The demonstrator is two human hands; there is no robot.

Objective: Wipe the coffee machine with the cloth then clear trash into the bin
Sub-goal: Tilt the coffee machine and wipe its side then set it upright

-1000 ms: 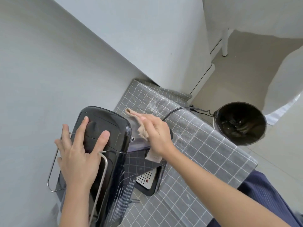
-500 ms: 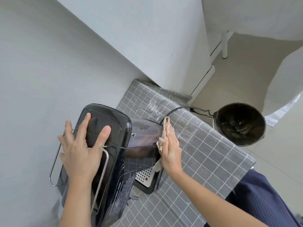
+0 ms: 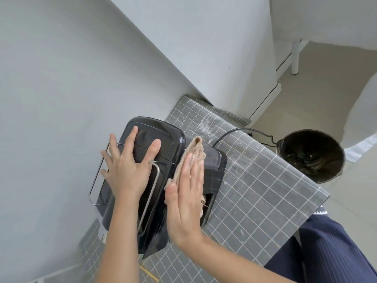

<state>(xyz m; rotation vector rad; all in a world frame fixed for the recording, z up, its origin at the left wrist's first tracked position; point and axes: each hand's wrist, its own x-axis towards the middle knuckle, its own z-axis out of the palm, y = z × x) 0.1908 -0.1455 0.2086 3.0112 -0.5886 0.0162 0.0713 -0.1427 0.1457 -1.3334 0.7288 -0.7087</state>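
Observation:
The black coffee machine [image 3: 169, 137] stands on a table with a grey checked cloth [image 3: 255, 180], seen from above. My left hand [image 3: 126, 170] lies flat on the machine's lid with fingers spread, over a wire rail. My right hand [image 3: 186, 193] presses a beige cloth [image 3: 193, 152] flat against the machine's right side, fingers straight; the cloth sticks out past my fingertips. A black bin [image 3: 312, 155] with a dark liner stands on the floor beyond the table's right edge.
A black power cord [image 3: 234, 132] runs from the machine across the table toward the bin. White walls close in on the left and behind. A white table leg [image 3: 294, 56] stands at the far right. My dark striped trousers [image 3: 326, 252] show at the lower right.
My right hand has slid with the cloth from the machine's lower right side up and toward its top edge. My left hand has stayed on the lid.

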